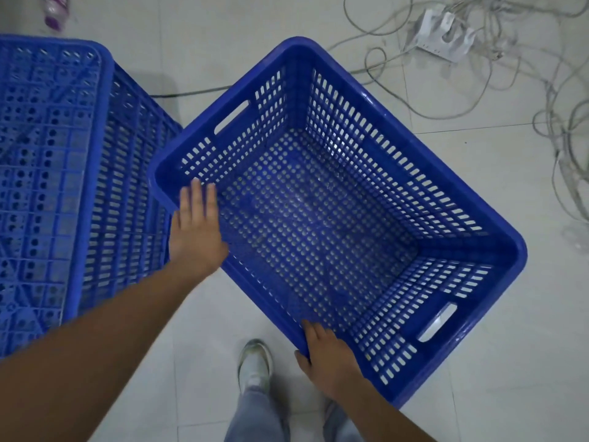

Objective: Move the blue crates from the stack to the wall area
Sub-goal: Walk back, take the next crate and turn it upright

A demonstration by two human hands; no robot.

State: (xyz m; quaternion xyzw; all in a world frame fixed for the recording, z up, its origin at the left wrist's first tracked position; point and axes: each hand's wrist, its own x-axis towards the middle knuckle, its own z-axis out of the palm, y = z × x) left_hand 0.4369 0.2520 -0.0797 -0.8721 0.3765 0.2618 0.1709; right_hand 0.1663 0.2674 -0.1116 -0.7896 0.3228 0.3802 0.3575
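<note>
A: Blue plastic open crate (338, 215), empty, sits right of the upturned stack (54, 173); no wall in view.

B: Hands?

A: Left hand (196, 228) flat, fingers straight, on its near rim. Right hand (328, 355) curls over that rim.

B: Risk?

A: With only 1 real grip it could tip, or snag the cables (510, 74) beyond it.

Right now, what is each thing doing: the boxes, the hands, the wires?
Crate: upright, empty, held at its near rim.
Stack: upside down, bottom facing up.
Left hand: fingers straight, on the rim.
Right hand: grips the rim.
Cables: tangled on the floor.
Bottle: lying down.
</note>
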